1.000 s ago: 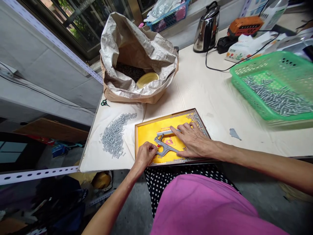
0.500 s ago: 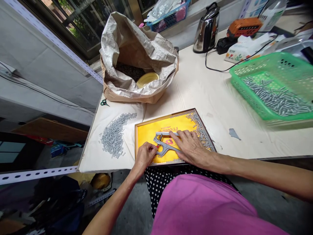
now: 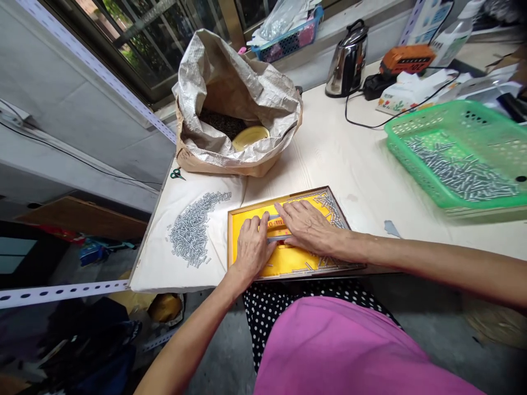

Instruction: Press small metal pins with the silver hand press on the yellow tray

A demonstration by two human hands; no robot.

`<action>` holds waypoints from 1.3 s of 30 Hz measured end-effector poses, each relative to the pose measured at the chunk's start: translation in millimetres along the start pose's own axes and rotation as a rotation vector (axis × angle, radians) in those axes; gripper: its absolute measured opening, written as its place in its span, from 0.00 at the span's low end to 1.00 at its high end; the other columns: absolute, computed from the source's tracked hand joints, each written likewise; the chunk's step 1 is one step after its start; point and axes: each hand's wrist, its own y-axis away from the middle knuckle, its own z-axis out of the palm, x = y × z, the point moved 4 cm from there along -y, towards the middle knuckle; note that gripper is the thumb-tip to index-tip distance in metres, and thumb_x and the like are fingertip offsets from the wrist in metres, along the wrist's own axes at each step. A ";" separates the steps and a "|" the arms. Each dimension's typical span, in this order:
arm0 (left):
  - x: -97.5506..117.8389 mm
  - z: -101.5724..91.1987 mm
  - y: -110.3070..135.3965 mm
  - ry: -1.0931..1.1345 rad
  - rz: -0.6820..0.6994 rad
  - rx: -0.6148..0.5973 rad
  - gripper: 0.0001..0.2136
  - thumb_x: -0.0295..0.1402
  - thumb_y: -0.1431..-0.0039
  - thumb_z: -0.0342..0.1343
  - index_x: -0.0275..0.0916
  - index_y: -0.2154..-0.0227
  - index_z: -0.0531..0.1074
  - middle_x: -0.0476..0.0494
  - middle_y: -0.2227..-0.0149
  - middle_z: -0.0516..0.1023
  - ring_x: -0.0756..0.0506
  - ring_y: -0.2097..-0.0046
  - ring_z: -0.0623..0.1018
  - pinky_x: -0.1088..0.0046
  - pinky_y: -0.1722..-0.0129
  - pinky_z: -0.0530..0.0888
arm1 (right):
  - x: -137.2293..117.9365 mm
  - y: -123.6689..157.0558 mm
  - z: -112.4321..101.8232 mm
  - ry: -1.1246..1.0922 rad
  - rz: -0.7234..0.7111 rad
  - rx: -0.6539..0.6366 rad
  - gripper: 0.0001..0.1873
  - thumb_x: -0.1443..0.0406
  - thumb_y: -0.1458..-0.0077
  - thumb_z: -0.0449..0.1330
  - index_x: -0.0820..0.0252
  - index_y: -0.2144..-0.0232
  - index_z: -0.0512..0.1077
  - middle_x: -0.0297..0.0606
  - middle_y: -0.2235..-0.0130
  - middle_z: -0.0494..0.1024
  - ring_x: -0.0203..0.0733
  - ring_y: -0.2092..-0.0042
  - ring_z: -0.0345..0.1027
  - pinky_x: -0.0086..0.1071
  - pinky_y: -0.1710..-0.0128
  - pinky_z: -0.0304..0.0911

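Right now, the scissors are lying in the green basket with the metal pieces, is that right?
No, the scissors aren't in the green basket. The head view shows them on the white cloth, beside the paper bag. The basket does hold the metal pieces.

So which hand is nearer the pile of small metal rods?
Left. The left hand sits a short way from the pile of small metal rods; the right hand lies farther off, beyond the left.
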 end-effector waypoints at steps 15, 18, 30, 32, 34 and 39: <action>-22.8 28.9 -9.7 0.107 -0.077 -0.108 0.11 0.32 0.38 0.58 0.39 0.53 0.71 0.37 0.56 0.78 0.39 0.52 0.75 0.62 0.51 0.73 | 9.9 -22.6 37.3 0.052 -0.180 -0.124 0.11 0.70 0.34 0.49 0.63 0.60 0.71 0.43 0.63 0.74 0.45 0.62 0.62 0.39 0.58 0.55; -22.6 30.1 -5.4 0.153 0.003 -0.023 0.15 0.29 0.38 0.57 0.39 0.48 0.70 0.34 0.45 0.74 0.38 0.43 0.73 0.56 0.43 0.71 | 19.9 -21.6 29.5 -0.005 -0.087 -0.064 0.20 0.53 0.34 0.52 0.65 0.59 0.71 0.47 0.59 0.74 0.48 0.58 0.62 0.40 0.57 0.55; -5.1 1.6 24.4 0.103 0.261 0.125 0.09 0.34 0.32 0.52 0.38 0.57 0.76 0.36 0.46 0.74 0.39 0.41 0.71 0.58 0.41 0.72 | 77.9 -29.9 31.1 -0.090 -0.110 -0.007 0.23 0.56 0.29 0.41 0.59 0.67 0.69 0.41 0.67 0.74 0.44 0.64 0.61 0.36 0.62 0.53; -36.0 -12.0 37.0 0.066 0.045 0.232 0.10 0.34 0.32 0.51 0.40 0.57 0.76 0.37 0.49 0.75 0.41 0.46 0.74 0.60 0.46 0.74 | 92.3 -23.6 26.0 -0.097 -0.110 0.021 0.25 0.55 0.29 0.38 0.58 0.70 0.67 0.41 0.69 0.72 0.44 0.66 0.60 0.37 0.62 0.54; -77.7 -20.1 58.4 -0.019 -0.245 0.275 0.10 0.33 0.32 0.51 0.39 0.60 0.77 0.39 0.57 0.77 0.42 0.53 0.75 0.64 0.53 0.75 | 107.3 -13.9 21.8 -0.113 -0.084 0.042 0.27 0.53 0.30 0.36 0.57 0.72 0.65 0.41 0.70 0.71 0.44 0.67 0.59 0.38 0.62 0.54; -145.4 -3.3 113.2 -0.142 -0.485 -0.048 0.07 0.32 0.36 0.56 0.38 0.67 0.78 0.39 0.64 0.78 0.38 0.55 0.73 0.64 0.57 0.73 | 125.7 9.5 26.1 -0.196 -0.023 0.032 0.26 0.51 0.30 0.36 0.55 0.72 0.64 0.40 0.70 0.71 0.45 0.67 0.59 0.39 0.62 0.55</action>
